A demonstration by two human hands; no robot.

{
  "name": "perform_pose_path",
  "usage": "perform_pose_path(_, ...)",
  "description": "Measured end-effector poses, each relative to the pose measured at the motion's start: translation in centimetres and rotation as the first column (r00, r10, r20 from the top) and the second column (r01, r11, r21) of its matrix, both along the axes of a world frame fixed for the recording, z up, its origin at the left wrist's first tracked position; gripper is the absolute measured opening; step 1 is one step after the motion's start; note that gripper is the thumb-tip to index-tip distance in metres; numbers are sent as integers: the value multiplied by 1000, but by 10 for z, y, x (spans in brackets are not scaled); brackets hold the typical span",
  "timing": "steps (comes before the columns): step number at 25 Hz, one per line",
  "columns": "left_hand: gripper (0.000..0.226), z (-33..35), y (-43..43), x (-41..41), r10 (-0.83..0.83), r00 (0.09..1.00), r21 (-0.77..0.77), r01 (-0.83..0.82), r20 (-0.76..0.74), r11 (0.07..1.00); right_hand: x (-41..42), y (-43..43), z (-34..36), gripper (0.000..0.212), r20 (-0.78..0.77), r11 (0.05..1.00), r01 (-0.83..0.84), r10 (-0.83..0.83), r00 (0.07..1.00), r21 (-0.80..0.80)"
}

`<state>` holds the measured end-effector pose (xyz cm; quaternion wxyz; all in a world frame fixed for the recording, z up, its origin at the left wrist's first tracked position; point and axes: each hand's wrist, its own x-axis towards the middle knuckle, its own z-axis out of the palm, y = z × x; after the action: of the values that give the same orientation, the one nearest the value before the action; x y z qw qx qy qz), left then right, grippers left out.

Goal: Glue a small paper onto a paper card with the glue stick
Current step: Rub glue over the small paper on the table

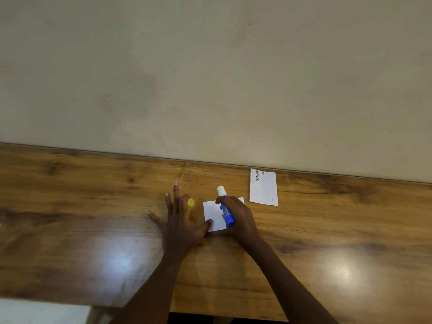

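The glue stick (227, 212), blue-bodied with its white glue end bare and pointing far, sits clenched in the right hand (240, 218), its long axis running near to far over the small paper (214, 215). That paper lies flat on the worktop (93, 195), directly under the grip. The left hand (180, 220) is spread flat, its thumb pinning the paper's near left corner; the yellow cap (191, 202) seems tucked by its fingers. The paper card (263, 188) lies far and right, apart from the paper and nearer the right hand, printed with letters reading "prints". The stick's label is unreadable.
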<state>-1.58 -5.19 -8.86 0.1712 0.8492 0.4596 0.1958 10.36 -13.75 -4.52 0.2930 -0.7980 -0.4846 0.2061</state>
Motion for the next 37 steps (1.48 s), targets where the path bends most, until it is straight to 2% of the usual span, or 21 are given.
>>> perform_pose_path(2,94,3,-1,0,-3,1000,-10,3,17,1000,-8,-3,-4,46,60,988,143,-146,987,52)
perform_pose_path(5,93,4,-1,0,-7,1000,-19,7,31,1000,-14,-5,-11,48,48,978,207,-207,977,4)
perform_pose_path(11,79,-3,2,0,10,1000,7,-9,-16,1000,3,-5,-8,51,-73,992,128,-129,989,-13)
perform_pose_path(17,83,0,1,1,14,1000,11,-14,-18,1000,18,-7,-3,54,-139,999,37,-40,989,-24)
perform_pose_path(20,86,0,0,1,21,1000,4,-21,-10,1000,8,-5,-3,42,-140,993,90,-78,987,82)
perform_pose_path(22,84,1,1,1,11,1000,-15,-11,-24,1000,-7,-1,-4,25,-365,952,247,-169,916,181)
perform_pose_path(24,83,1,1,1,4,999,-24,-5,-40,1000,-15,5,-9,15,-610,908,369,-180,771,199)
perform_pose_path(25,83,1,1,0,3,999,-26,-4,-41,1000,-15,7,-11,16,-673,898,400,-181,717,185)
perform_pose_path(26,82,1,1,0,1,999,-28,-2,-34,1000,-14,8,-11,20,-690,899,403,-181,700,173)
perform_pose_path(28,82,1,1,-1,-3,1000,-33,2,-18,999,-11,9,-13,11,-657,904,397,-202,726,161)
perform_pose_path(32,85,2,2,0,-1,1000,-39,1,-11,999,-5,8,-16,23,-560,893,439,-313,767,101)
perform_pose_path(35,84,2,2,0,-1,1000,-23,1,0,1000,-7,10,-18,5,-541,917,387,-280,793,92)
perform_pose_path(37,86,2,1,0,-5,1000,-22,5,0,1000,-8,10,-19,11,-511,928,363,-273,815,84)
